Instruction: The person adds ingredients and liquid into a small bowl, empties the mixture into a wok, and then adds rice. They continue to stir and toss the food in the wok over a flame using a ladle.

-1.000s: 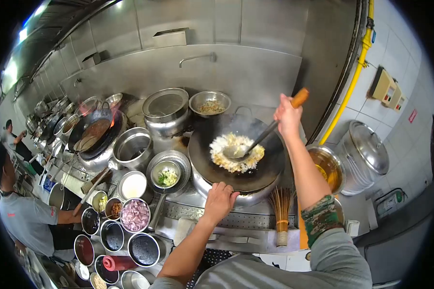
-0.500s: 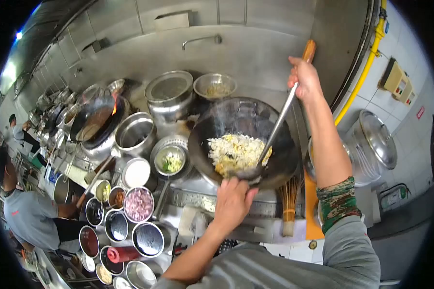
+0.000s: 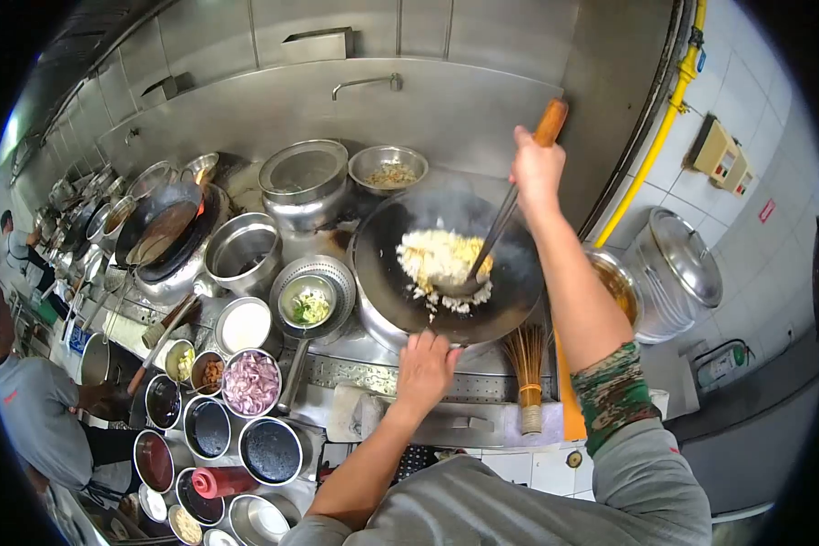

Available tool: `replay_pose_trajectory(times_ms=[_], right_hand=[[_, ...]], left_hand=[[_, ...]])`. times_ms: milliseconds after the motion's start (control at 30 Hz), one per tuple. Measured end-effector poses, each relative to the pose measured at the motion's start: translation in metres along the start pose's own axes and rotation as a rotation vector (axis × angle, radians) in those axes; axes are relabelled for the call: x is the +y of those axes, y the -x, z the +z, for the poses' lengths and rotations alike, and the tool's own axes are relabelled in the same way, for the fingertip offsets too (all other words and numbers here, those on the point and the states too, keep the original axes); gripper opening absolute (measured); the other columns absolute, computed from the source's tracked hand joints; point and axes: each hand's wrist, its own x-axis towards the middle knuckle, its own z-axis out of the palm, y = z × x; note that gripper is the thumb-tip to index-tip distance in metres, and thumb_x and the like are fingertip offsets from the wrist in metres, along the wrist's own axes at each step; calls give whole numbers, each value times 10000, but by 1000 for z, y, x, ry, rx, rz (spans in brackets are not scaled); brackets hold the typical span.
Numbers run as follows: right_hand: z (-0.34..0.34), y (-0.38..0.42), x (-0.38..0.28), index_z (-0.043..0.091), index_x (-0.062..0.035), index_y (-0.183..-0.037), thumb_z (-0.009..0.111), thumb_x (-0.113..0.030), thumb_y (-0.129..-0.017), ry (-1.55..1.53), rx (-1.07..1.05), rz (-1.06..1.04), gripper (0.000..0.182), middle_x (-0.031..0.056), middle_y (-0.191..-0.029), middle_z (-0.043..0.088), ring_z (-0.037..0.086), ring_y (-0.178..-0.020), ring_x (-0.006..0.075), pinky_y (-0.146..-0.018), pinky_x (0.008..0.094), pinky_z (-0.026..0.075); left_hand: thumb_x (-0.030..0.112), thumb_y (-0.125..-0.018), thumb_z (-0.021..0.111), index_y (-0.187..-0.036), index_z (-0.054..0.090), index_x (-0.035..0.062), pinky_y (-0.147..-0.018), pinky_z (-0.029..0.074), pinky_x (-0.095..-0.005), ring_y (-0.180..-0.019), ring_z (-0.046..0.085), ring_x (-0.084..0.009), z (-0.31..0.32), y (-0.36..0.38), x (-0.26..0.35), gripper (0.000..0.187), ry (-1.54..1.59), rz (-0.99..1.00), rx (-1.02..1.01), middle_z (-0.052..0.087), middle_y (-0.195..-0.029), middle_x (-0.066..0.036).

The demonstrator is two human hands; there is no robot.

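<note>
In a large dark wok (image 3: 382, 291) lies a heap of white rice with yellow egg bits (image 3: 432, 255), and steam rises behind it. My right hand (image 3: 537, 173) is wrapped round the long handle of a metal ladle (image 3: 496, 227) below its wooden end. The ladle's bowl rests against the right side of the rice. My left hand (image 3: 425, 369) is closed at the wok's near rim, with the fingertips over the edge.
Left of the wok stand a strainer bowl with chopped greens (image 3: 309, 308), a bowl of cut onions (image 3: 252, 382), sauce pots and a red bottle (image 3: 223, 482). A bamboo brush (image 3: 528, 382) lies near right. A co-worker (image 3: 41, 409) stands far left.
The ladle has moved up and left, off the wok's near side, and stands steeper. The rice has shifted into a tighter heap. The whole view has shifted slightly.
</note>
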Motion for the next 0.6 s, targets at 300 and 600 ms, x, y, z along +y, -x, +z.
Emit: replay_pose_trajectory(times_ms=[300,600], right_hand=[[-33,-24,-44,455,-101,-699,637,-189,-824,-309,-161,42,238,-51,-481,341,303,-350,81,-344,267,289],[-17,-30,37,418,-89,-770,627,-153,-837,-472,-315,141,229,-27,-485,347,343,-344,97,-322,274,294]], left_hand=[[121,-758,669,-781,557,29,-682,393,-411,-774,472,-333,-6,-10,-4,147,39,41,49,495,-797,-140],[203,-791,645,-919,608,40,-738,420,-396,-892,519,-294,-19,-20,-1,210,-37,48,-8,562,-916,-99]])
